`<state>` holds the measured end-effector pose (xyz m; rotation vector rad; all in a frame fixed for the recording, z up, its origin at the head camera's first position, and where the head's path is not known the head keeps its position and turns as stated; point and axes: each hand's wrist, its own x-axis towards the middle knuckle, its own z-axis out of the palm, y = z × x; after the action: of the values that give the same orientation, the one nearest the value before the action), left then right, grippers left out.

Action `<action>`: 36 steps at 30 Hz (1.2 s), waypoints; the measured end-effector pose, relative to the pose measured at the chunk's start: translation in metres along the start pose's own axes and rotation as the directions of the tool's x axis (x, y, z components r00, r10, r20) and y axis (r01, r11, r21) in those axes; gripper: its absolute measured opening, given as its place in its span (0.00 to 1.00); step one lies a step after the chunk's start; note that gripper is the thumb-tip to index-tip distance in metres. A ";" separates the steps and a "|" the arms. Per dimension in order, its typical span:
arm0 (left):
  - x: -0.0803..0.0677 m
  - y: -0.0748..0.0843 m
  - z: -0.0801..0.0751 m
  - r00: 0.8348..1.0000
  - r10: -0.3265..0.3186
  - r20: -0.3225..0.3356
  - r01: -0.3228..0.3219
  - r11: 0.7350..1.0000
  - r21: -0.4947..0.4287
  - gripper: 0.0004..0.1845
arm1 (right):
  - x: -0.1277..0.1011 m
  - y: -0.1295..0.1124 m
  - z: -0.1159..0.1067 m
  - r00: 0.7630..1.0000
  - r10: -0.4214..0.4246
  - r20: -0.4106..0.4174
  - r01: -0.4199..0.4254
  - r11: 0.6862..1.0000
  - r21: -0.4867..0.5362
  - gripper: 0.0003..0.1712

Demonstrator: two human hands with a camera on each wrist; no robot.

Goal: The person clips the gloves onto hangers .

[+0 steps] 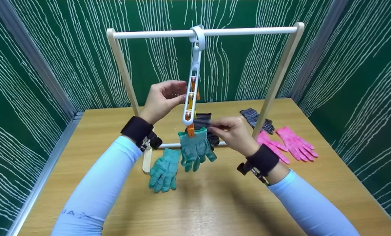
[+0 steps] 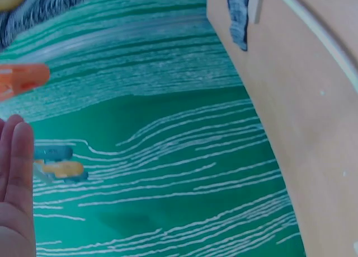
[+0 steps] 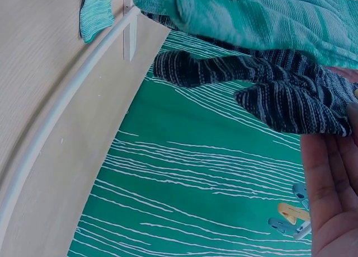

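A white clip hanger point(image 1: 192, 86) hangs from the top rod of a white rack point(image 1: 247, 31). Its lowest orange clip point(image 1: 190, 130) grips a teal glove point(image 1: 196, 149) point(image 3: 268, 13). My left hand point(image 1: 181, 95) pinches the hanger's side at mid height; its fingers point(image 2: 14, 173) show beside an orange clip point(image 2: 22, 78) in the left wrist view. My right hand point(image 1: 215, 126) pinches a dark striped glove point(image 1: 203, 122) point(image 3: 274, 86) just behind the hanging teal glove, close to the hanger's lower end. Only the palm point(image 3: 333, 201) shows in the right wrist view.
On the wooden table point(image 1: 215, 203) lie a second teal glove point(image 1: 164, 168), a pair of pink gloves point(image 1: 295, 142) and another dark striped glove point(image 1: 254, 117) by the rack's right post. Green patterned walls close in the table on three sides.
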<state>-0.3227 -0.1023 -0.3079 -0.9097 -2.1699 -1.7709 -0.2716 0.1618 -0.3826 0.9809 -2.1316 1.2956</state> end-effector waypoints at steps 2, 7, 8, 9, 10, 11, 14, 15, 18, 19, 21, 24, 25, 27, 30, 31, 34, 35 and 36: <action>0.004 0.001 -0.002 0.999 -0.022 0.033 0.021 1.000 0.018 0.20 | 0.000 0.000 0.000 1.000 -0.002 -0.001 0.002 1.000 -0.001 0.05; 0.011 0.004 -0.005 0.991 -0.077 0.108 0.077 0.997 0.013 0.22 | 0.000 0.000 0.001 1.000 0.007 -0.001 -0.007 1.000 -0.004 0.06; 0.013 0.004 -0.006 0.990 -0.084 0.117 0.083 0.996 0.013 0.22 | 0.000 0.000 0.001 1.000 0.009 0.000 -0.009 1.000 -0.004 0.06; 0.014 0.005 -0.006 0.988 -0.085 0.128 0.084 0.996 0.015 0.23 | 0.000 -0.001 0.001 1.000 0.010 0.000 -0.010 1.000 -0.012 0.06; 0.015 0.005 -0.006 0.987 -0.089 0.137 0.087 0.996 0.017 0.23 | 0.000 -0.001 0.001 1.000 0.011 0.001 -0.010 1.000 -0.022 0.06; 0.015 0.005 -0.006 0.985 -0.093 0.145 0.090 0.996 0.024 0.23 | 0.000 -0.002 0.001 1.000 0.011 0.002 -0.011 1.000 -0.029 0.06; 0.017 0.006 -0.005 0.982 -0.093 0.163 0.088 0.995 0.039 0.24 | -0.001 -0.003 0.001 1.000 0.013 0.006 -0.013 0.999 -0.046 0.05; 0.017 0.006 -0.004 0.982 -0.093 0.165 0.088 0.995 0.039 0.25 | -0.001 -0.003 0.001 1.000 0.012 0.007 -0.012 0.999 -0.052 0.05; 0.019 0.008 -0.002 0.982 -0.092 0.166 0.089 0.996 0.021 0.24 | -0.001 -0.003 0.000 1.000 0.016 0.010 -0.016 0.999 -0.044 0.06; 0.019 0.009 -0.001 0.981 -0.092 0.168 0.091 0.996 0.012 0.23 | -0.001 -0.003 0.000 1.000 0.018 0.010 -0.017 0.999 -0.041 0.06; 0.020 0.010 0.000 0.981 -0.096 0.167 0.097 0.995 0.000 0.22 | -0.001 -0.003 0.000 1.000 0.021 0.010 -0.020 0.999 -0.033 0.06; 0.021 0.010 0.001 0.979 -0.110 0.170 0.112 0.994 -0.002 0.21 | -0.001 -0.004 0.000 1.000 0.022 0.010 -0.022 0.999 -0.029 0.07; 0.021 0.010 0.001 0.979 -0.116 0.165 0.115 0.993 0.011 0.21 | -0.001 -0.004 0.000 1.000 0.022 0.011 -0.022 0.999 -0.029 0.07; 0.021 0.010 0.002 0.978 -0.127 0.163 0.126 0.992 0.019 0.21 | 0.000 -0.005 0.001 1.000 0.025 0.014 -0.025 0.999 -0.028 0.06; 0.022 0.008 0.003 0.976 -0.138 0.170 0.139 0.990 0.006 0.19 | 0.000 -0.006 0.002 0.999 0.038 0.024 -0.038 0.999 -0.022 0.06; 0.022 0.008 0.004 0.975 -0.139 0.174 0.142 0.990 -0.007 0.18 | 0.000 -0.006 0.002 0.999 0.046 0.030 -0.045 0.999 -0.018 0.06; 0.023 0.007 0.006 0.973 -0.137 0.186 0.146 0.988 -0.039 0.16 | -0.001 -0.006 0.003 0.997 0.063 0.041 -0.062 0.998 -0.015 0.06; 0.023 0.007 0.007 0.973 -0.135 0.186 0.145 0.989 -0.040 0.15 | -0.001 -0.007 0.003 0.997 0.067 0.042 -0.066 0.998 -0.016 0.06; 0.024 0.007 0.007 0.973 -0.134 0.186 0.144 0.989 -0.042 0.15 | -0.002 -0.006 0.003 0.997 0.071 0.042 -0.071 0.997 -0.017 0.06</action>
<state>-0.3355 -0.0868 -0.2918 -0.9915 -2.3613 -1.8878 -0.2656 0.1580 -0.3814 0.9424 -2.2240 1.3005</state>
